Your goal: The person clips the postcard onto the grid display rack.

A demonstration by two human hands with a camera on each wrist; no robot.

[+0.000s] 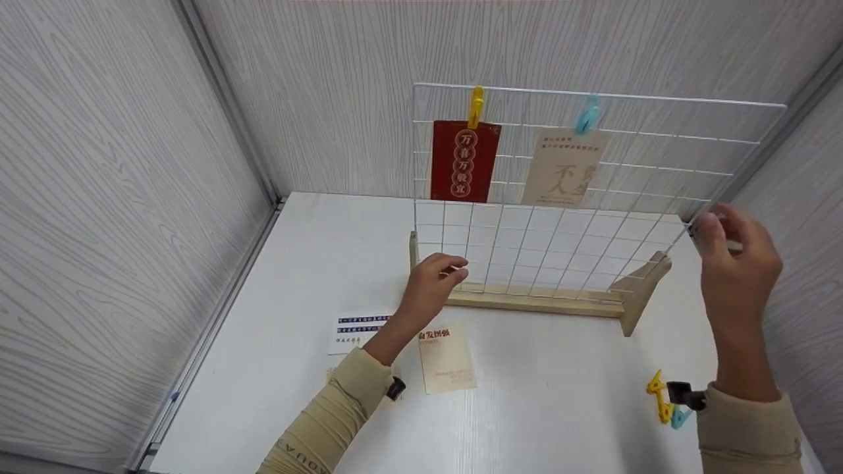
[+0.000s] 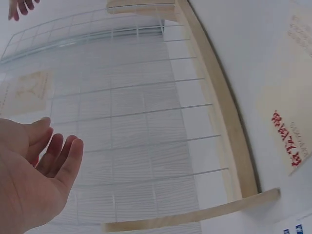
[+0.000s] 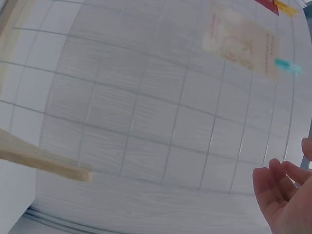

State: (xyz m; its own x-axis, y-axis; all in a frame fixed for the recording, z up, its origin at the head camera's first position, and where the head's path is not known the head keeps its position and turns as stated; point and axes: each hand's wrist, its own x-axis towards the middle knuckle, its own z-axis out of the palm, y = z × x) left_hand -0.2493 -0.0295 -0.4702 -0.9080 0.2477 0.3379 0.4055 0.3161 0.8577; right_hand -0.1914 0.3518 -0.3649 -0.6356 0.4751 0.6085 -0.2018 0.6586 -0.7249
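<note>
A white wire grid [image 1: 685, 100] stands in a wooden base [image 1: 533, 303]. From its upper part hang a red card [image 1: 484, 164], held by a yellow clip [image 1: 476, 108], and a beige card [image 1: 560, 171], held by a light blue clip [image 1: 587, 115]. My left hand [image 1: 428, 286] hovers before the grid's lower left, fingers loosely bent, nothing between them. Beside the grid's right edge is my right hand [image 1: 741, 263], its fingers loosely curved with nothing visible in them. Whether it touches the wire, I cannot tell.
On the white table [image 1: 263, 388], a cream card with red lettering [image 1: 448, 365] lies below the left hand. A white card with blue bands [image 1: 346, 336] and another card are partly behind the left arm. Yellow clips [image 1: 658, 395] and a blue clip [image 1: 681, 416] lie near the right wrist.
</note>
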